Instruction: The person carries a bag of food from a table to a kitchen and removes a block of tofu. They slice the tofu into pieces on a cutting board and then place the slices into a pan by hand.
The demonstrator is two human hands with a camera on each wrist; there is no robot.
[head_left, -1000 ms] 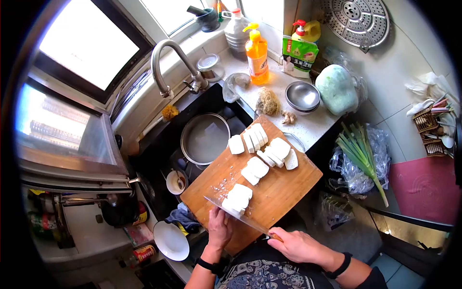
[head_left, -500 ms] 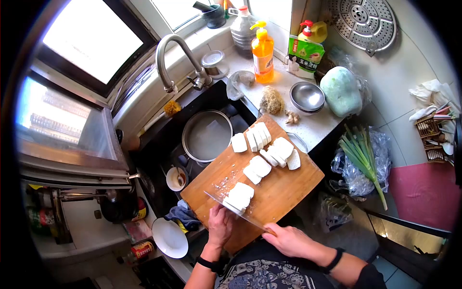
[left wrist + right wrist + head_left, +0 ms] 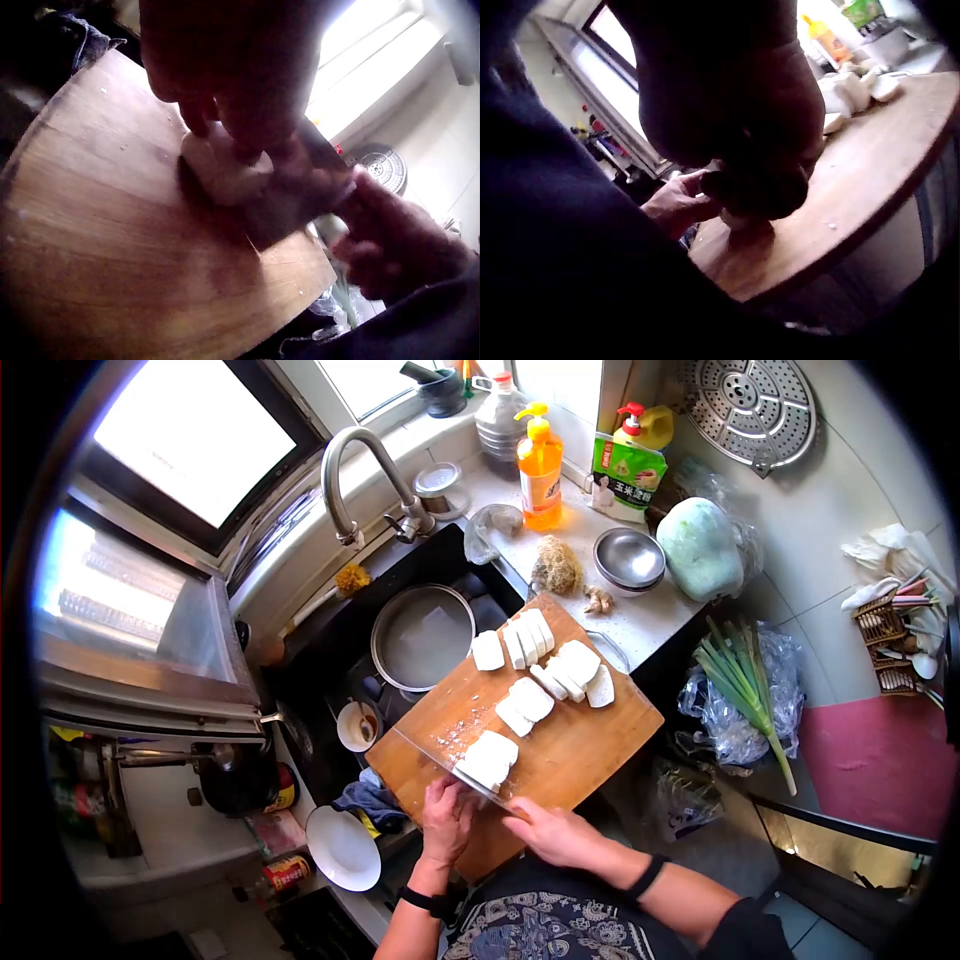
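On the wooden cutting board (image 3: 590,750), my right hand (image 3: 560,838) grips the handle of a knife (image 3: 440,757). Its blade stands on edge, slanting toward the upper left, between my left hand (image 3: 450,817) and a stack of white slices (image 3: 488,760). In the left wrist view, my left fingers curl down on a white rounded piece (image 3: 225,176), right against the blade (image 3: 289,206). The head view mostly hides this piece behind hand and knife. More white slices (image 3: 530,700) with rounded corners lie farther up the board, among crumbs (image 3: 455,732).
The board bridges the dark sink (image 3: 300,690), which holds a metal pot (image 3: 422,640) and a small cup (image 3: 358,727). A white bowl (image 3: 343,848) stands left of my arm. Behind the board are ginger (image 3: 597,600), metal bowls (image 3: 629,559) and an orange soap bottle (image 3: 540,475).
The knife has slid along its length toward the upper left, and my right hand has come closer to the left. My left hand stays at the same spot on the board.
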